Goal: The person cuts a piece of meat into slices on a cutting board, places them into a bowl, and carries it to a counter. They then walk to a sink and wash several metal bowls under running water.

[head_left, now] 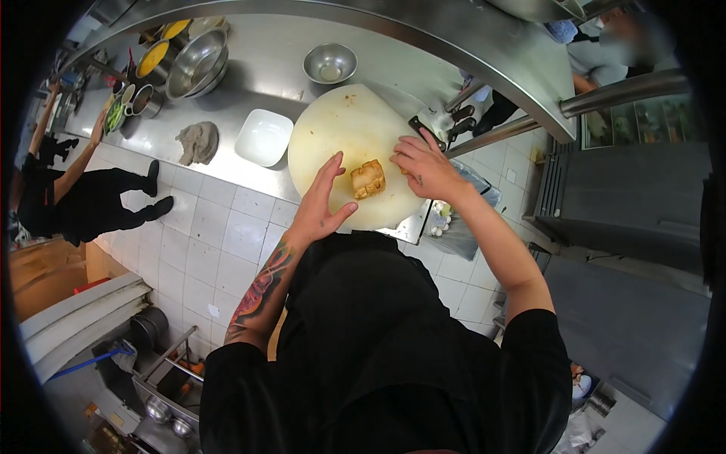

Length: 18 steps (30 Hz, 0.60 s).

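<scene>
A golden-brown block of food (pixel 368 179) lies on a round pale cutting board (pixel 340 125) in front of me. My left hand (pixel 324 204) is just left of the block, fingers and thumb spread, holding nothing. On the right side of the board, my right hand (pixel 427 166) has its fingers bent down near the edge; a small brownish bit shows under the fingertips, too hidden to name. A knife with a black handle (pixel 427 134) lies just beyond that hand. Left of the board is a white square bowl (pixel 264 138).
A crumpled grey cloth (pixel 198 143), a small steel bowl (pixel 330 63) and large steel bowls (pixel 198 64) stand on the steel counter (pixel 249 64). A metal shelf rail (pixel 454 53) crosses overhead. Another person (pixel 94 193) works at the far left.
</scene>
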Tool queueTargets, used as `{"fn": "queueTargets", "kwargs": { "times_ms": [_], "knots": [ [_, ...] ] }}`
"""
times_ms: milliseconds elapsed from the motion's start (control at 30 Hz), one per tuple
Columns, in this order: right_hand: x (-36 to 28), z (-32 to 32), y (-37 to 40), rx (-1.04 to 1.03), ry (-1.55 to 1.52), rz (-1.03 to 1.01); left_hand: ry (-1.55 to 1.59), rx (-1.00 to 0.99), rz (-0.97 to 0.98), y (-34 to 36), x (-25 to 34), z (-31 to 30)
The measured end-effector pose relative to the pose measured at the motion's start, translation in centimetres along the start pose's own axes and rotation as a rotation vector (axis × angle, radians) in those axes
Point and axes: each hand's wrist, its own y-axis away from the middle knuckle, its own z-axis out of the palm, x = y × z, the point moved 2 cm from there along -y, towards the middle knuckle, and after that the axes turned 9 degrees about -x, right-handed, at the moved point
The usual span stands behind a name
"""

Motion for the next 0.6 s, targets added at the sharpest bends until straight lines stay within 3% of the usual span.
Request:
{"fn": "queueTargets", "kwargs": {
  "times_ms": [267,333,600],
  "knots": [
    [-2.8,-1.4,2.0,0.232,-0.160,0.058,-0.001,-0.001,-0.021,0.2,0.2,0.0],
    [-4.1,-0.5,2.7,0.355,-0.598,0.145,0.009,0.017,-0.042,0.2,0.5,0.0],
    [-7.8,4.9,1.9,0.383,-0.729,0.208,-0.158,0.076,0.051,0.4,-0.5,2.5]
  ]
}}
